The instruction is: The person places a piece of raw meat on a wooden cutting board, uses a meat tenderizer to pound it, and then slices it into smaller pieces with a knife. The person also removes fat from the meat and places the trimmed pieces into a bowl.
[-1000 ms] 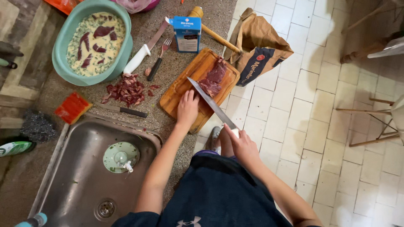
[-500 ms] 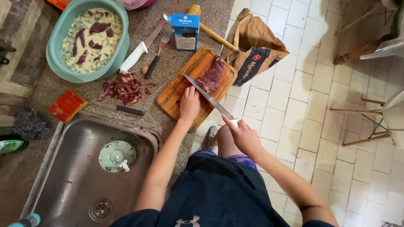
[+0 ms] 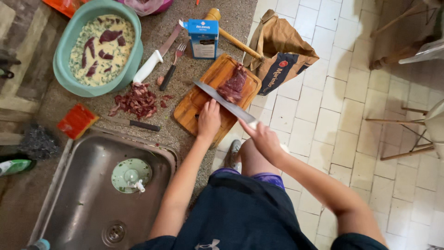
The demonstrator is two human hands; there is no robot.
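A wooden cutting board (image 3: 194,109) lies on the speckled counter with a slab of raw red meat (image 3: 234,83) at its far end. My left hand (image 3: 209,119) rests flat on the near part of the board, holding nothing. My right hand (image 3: 262,136) grips the handle of a long kitchen knife (image 3: 223,101), whose blade lies across the board just short of the meat.
A teal bowl (image 3: 62,69) holds creamy batter and meat slices. Meat trimmings (image 3: 136,100), a small dark knife (image 3: 134,123), a white-handled knife (image 3: 155,60), a fork (image 3: 172,65), a blue carton (image 3: 204,39), a brown paper bag (image 3: 282,58) and a steel sink (image 3: 88,203) surround the board.
The view shifted slightly. Both hands stay almost where they were, the knife blade still across the board near the meat.
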